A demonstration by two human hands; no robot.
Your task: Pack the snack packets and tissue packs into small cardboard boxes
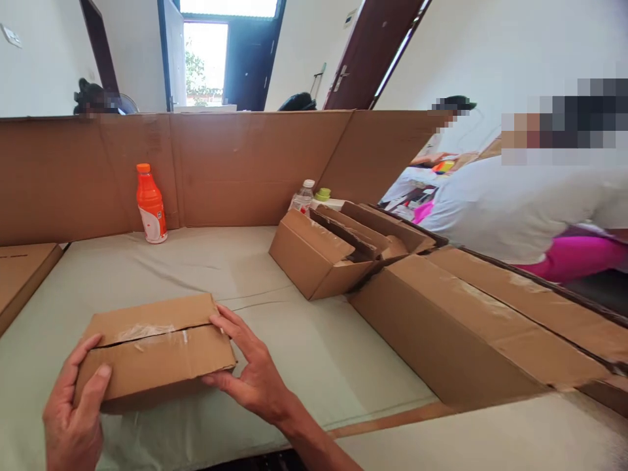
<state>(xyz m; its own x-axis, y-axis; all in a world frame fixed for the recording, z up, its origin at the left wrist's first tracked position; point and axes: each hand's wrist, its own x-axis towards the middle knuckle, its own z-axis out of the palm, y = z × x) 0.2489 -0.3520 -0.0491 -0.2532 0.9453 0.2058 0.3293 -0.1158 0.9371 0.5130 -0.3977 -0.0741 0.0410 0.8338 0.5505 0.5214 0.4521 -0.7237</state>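
Observation:
A small cardboard box (161, 360) is between my two hands at the lower left, over the pale green cloth (235, 261). Its top flaps are folded down, with a narrow gap along the middle and shiny clear tape across it. My left hand (76, 409) grips the left end, thumb on the near flap and fingers along the far side. My right hand (250, 366) holds the right end, with the thumb low at the near corner and the fingers at the far corner. Whether the box rests on the cloth I cannot tell.
An orange bottle (152, 206) stands at the back by a cardboard wall (260, 170). To the right are an open cardboard box (318, 255), a long cardboard box (441, 327) and a clear bottle (303, 196). A flat carton (24, 271) lies left. A person in white (515, 203) sits at right.

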